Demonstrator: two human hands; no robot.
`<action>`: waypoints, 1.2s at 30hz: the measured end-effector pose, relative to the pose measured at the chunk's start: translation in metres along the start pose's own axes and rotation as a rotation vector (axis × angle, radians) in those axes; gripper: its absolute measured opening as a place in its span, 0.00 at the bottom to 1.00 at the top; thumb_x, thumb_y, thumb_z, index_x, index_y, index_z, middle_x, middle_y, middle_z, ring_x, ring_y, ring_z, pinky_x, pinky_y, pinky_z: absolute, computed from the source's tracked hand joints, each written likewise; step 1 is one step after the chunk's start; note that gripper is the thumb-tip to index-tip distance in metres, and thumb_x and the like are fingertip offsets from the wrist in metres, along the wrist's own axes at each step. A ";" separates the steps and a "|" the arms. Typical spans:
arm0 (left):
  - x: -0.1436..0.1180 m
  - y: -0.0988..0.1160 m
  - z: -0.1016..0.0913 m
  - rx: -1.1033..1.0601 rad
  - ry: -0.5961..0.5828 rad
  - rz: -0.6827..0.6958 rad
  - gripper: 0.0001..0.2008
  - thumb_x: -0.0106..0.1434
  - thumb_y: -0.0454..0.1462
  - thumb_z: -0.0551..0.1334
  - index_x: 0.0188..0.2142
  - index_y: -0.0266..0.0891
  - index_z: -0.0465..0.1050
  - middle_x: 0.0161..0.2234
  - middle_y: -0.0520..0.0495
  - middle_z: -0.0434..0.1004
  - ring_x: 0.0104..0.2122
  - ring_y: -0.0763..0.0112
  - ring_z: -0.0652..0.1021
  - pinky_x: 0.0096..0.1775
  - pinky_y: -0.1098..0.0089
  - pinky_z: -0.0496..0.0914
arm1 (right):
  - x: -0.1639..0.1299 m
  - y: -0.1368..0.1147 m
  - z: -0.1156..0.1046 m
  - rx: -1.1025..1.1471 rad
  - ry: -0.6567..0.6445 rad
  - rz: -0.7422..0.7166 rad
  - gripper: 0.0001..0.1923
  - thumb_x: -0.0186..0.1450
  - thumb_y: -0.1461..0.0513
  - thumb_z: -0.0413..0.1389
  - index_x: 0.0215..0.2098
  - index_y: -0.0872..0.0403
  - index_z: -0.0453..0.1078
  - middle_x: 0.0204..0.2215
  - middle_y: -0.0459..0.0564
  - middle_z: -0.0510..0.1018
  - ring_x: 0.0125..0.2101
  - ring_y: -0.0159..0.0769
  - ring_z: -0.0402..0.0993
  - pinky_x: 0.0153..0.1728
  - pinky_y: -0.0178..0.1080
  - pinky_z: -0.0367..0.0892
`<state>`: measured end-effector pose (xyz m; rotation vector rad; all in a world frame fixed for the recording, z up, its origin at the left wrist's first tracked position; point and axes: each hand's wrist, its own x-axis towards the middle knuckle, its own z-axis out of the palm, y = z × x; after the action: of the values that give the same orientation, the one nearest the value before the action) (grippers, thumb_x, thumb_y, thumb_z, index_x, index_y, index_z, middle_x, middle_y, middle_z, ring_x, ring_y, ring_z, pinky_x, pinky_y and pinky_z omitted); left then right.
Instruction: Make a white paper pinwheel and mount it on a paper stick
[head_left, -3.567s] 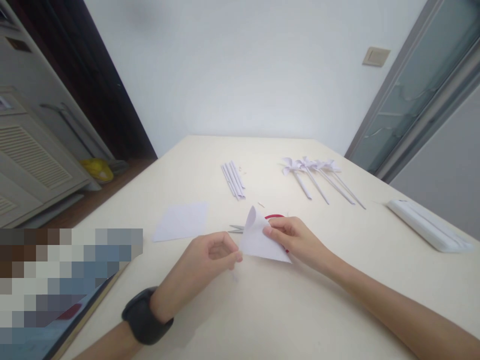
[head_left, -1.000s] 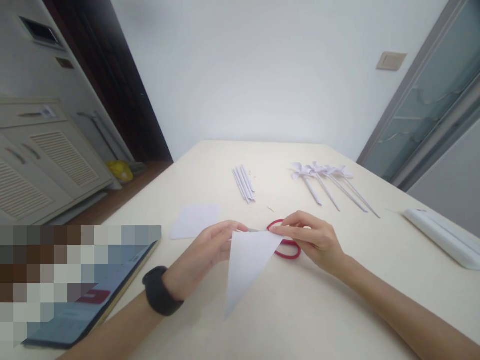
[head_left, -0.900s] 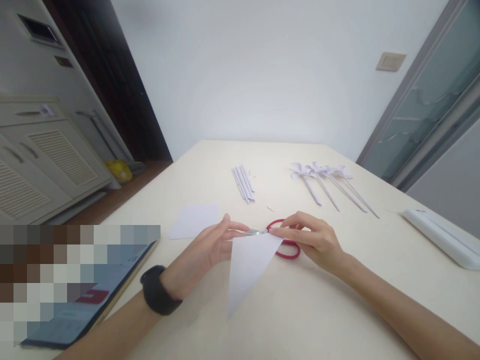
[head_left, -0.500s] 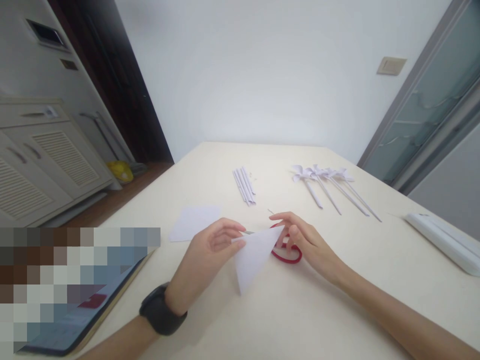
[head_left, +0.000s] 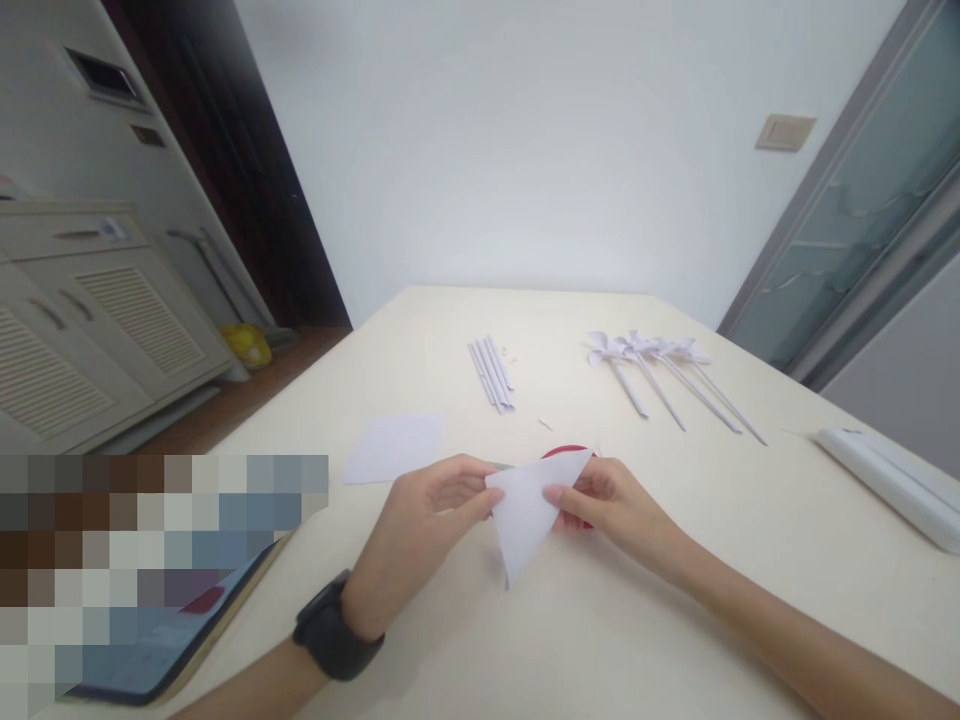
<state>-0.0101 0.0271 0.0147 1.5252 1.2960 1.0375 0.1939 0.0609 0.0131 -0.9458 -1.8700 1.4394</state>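
Observation:
A white sheet of paper (head_left: pixel 525 505), folded into a triangle, is held above the table between my two hands. My left hand (head_left: pixel 439 505) pinches its left corner between thumb and fingers. On its right edge, my right hand (head_left: pixel 611 500) has the thumb in front and the fingers behind. Red-handled scissors (head_left: pixel 568 450) lie on the table behind the paper, partly hidden by it and by my right hand. Flat white paper (head_left: pixel 394 445) rests left of and beyond my left hand.
Several rolled paper sticks (head_left: pixel 493 375) lie mid-table. Several paper pinwheels (head_left: pixel 645 350) on sticks lie at the back right. A long white box-like object (head_left: pixel 889 485) sits at the right edge. A tablet (head_left: pixel 217 610), partly pixelated, stands at the left.
My right hand has gone from loosely spread fingers at the paper's right corner to a grip on its right edge. The paper and both hands appear slightly further right.

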 end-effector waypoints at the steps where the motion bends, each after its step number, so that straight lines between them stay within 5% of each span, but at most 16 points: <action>1: 0.000 0.000 0.000 -0.016 -0.005 -0.002 0.08 0.57 0.40 0.61 0.34 0.39 0.71 0.32 0.49 0.78 0.34 0.67 0.76 0.37 0.70 0.71 | 0.000 0.000 0.000 0.005 -0.001 -0.001 0.12 0.64 0.61 0.49 0.25 0.58 0.65 0.21 0.47 0.69 0.22 0.28 0.64 0.24 0.32 0.59; 17: 0.000 0.006 -0.002 -0.007 -0.014 0.027 0.07 0.58 0.38 0.60 0.26 0.38 0.73 0.24 0.52 0.75 0.26 0.73 0.74 0.31 0.76 0.68 | -0.003 0.000 0.002 -0.018 0.033 -0.062 0.11 0.64 0.61 0.48 0.27 0.57 0.66 0.23 0.46 0.67 0.23 0.27 0.63 0.25 0.32 0.58; 26: -0.006 -0.004 0.008 0.245 -0.212 0.040 0.11 0.60 0.39 0.55 0.24 0.39 0.69 0.23 0.52 0.76 0.26 0.71 0.75 0.31 0.73 0.69 | -0.005 0.000 -0.001 -0.166 0.179 -0.072 0.17 0.64 0.54 0.48 0.22 0.56 0.60 0.24 0.45 0.65 0.24 0.28 0.61 0.21 0.30 0.56; 31: -0.007 -0.001 0.010 0.316 -0.223 0.060 0.12 0.61 0.40 0.54 0.23 0.40 0.67 0.22 0.53 0.76 0.25 0.72 0.75 0.28 0.74 0.67 | -0.004 -0.003 -0.002 -0.143 -0.031 -0.060 0.10 0.62 0.56 0.51 0.35 0.55 0.66 0.32 0.47 0.71 0.30 0.32 0.67 0.27 0.32 0.62; 36: -0.010 0.004 0.010 0.348 -0.211 0.088 0.11 0.61 0.39 0.54 0.23 0.40 0.66 0.21 0.54 0.75 0.23 0.72 0.75 0.27 0.75 0.65 | -0.006 -0.003 -0.001 -0.053 -0.217 0.040 0.09 0.60 0.58 0.54 0.35 0.55 0.68 0.31 0.47 0.73 0.31 0.33 0.70 0.28 0.32 0.63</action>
<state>-0.0008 0.0160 0.0151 1.9118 1.3161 0.7032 0.1978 0.0567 0.0161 -0.8857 -2.0650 1.5767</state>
